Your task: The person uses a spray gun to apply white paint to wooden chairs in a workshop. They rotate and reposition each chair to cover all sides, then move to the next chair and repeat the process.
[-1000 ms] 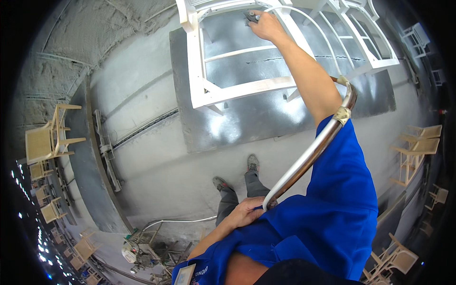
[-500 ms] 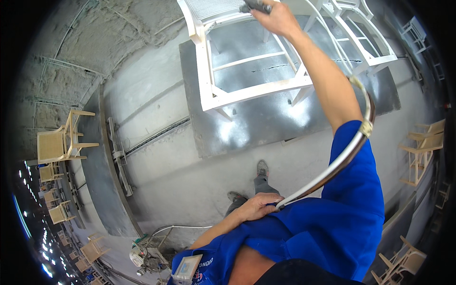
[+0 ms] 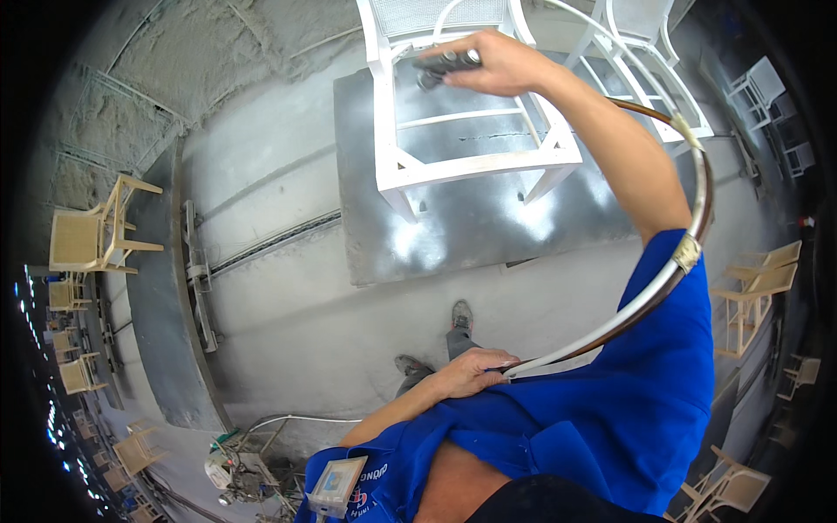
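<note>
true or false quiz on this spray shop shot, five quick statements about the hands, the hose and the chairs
1. The right hand holds a dark spray gun over a white chair. True.
2. The left hand grips the hose. True.
3. The white chair stands on a wooden pallet. False: it stands on a grey metal sheet.
4. The hose runs straight down to the floor from the gun. False: it arcs around the outside of the right arm and back to the left hand.
5. Unpainted wooden chairs stand at the left edge. True.
</note>
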Tool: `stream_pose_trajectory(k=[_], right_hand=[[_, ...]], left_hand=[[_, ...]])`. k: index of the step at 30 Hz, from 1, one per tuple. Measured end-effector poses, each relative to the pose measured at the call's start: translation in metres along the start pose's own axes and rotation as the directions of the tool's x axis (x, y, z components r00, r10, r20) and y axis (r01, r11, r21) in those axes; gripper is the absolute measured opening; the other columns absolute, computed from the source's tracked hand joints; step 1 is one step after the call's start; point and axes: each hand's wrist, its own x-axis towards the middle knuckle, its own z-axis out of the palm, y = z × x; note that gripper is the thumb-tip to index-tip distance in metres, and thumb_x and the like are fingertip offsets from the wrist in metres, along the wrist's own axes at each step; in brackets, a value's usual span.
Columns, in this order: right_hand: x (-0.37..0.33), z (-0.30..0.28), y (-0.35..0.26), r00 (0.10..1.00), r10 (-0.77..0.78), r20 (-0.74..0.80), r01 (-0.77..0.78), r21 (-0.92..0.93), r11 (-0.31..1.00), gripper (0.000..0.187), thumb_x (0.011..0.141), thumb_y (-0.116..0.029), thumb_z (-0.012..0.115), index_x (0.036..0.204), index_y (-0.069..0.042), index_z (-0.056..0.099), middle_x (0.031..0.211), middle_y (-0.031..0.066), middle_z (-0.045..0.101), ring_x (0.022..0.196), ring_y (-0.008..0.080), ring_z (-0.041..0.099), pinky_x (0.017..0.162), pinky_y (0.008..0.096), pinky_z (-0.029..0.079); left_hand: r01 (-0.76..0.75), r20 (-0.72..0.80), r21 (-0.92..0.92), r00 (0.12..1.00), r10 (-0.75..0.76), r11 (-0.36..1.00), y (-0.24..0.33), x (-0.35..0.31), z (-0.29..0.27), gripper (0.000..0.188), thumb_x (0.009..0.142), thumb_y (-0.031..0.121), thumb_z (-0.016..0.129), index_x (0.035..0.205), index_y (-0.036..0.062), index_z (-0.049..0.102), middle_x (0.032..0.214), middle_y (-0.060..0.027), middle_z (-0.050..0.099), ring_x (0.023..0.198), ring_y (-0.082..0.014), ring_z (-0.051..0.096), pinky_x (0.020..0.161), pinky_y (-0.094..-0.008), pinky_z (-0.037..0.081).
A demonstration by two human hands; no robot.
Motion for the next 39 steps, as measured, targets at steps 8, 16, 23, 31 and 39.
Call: stream_pose_trajectory(k=[8,16,23,31,39], right_hand=[[0.081,0.027,0.1,0.853,0.334,-0.401,-0.358,0.016,0.933,0.034,0.086,-0.021,0.066,0.115,-0.006,0.076,0.1,0.0182,0.078,0.094,0.0297,0.075,0.085,0.0404,0.058],[0.026,-0.017,0.153,0.719,0.395,-0.571,-0.603,-0.23,0.764,0.024,0.09,-0.024,0.07,0.108,-0.01,0.078,0.098,0.0226,0.076,0.093,0.0394,0.074,0.082,0.0462,0.058],[0.004,-0.053,0.046,0.929,0.362,0.077,-0.291,-0.454,0.842,0.035,0.085,-0.025,0.075,0.117,-0.013,0.078,0.106,0.0168,0.078,0.1,0.0315,0.075,0.09,0.0416,0.058],[0.033,-0.062,-0.117,0.474,0.877,0.078,-0.685,-0.593,0.423,0.022,0.081,-0.023,0.073,0.097,-0.01,0.081,0.074,0.0063,0.072,0.063,0.0151,0.068,0.053,0.0331,0.052],[0.051,-0.021,-0.204,0.31,0.948,0.076,-0.951,0.013,0.31,0.014,0.09,-0.016,0.074,0.099,-0.007,0.076,0.079,0.0075,0.072,0.066,0.0159,0.07,0.047,0.0326,0.052]], left_hand=[[-0.002,-0.121,-0.063,0.993,-0.005,0.998,-0.012,-0.015,0.004,0.03,0.09,-0.002,0.073,0.12,0.0011,0.07,0.111,-0.0141,0.074,0.104,-0.0302,0.071,0.093,-0.0393,0.055],[-0.013,-0.149,-0.095,0.989,-0.001,0.995,-0.012,-0.029,-0.011,0.036,0.09,0.001,0.073,0.127,0.0027,0.069,0.114,-0.0148,0.073,0.104,-0.0325,0.07,0.093,-0.0387,0.054],[-0.125,0.011,-0.043,0.992,0.126,0.991,-0.01,-0.027,-0.02,0.04,0.088,0.004,0.074,0.128,0.0037,0.069,0.117,-0.0155,0.073,0.108,-0.0371,0.069,0.092,-0.0427,0.055],[-0.292,0.203,-0.106,0.93,0.308,0.951,-0.017,-0.082,-0.054,0.039,0.088,0.012,0.077,0.126,0.0054,0.072,0.116,-0.0155,0.074,0.104,-0.0353,0.071,0.089,-0.0419,0.056],[-0.314,0.285,-0.155,0.894,0.346,0.937,-0.003,-0.213,-0.136,0.04,0.086,0.009,0.078,0.125,0.0048,0.072,0.116,-0.015,0.075,0.103,-0.0327,0.073,0.088,-0.039,0.058]])
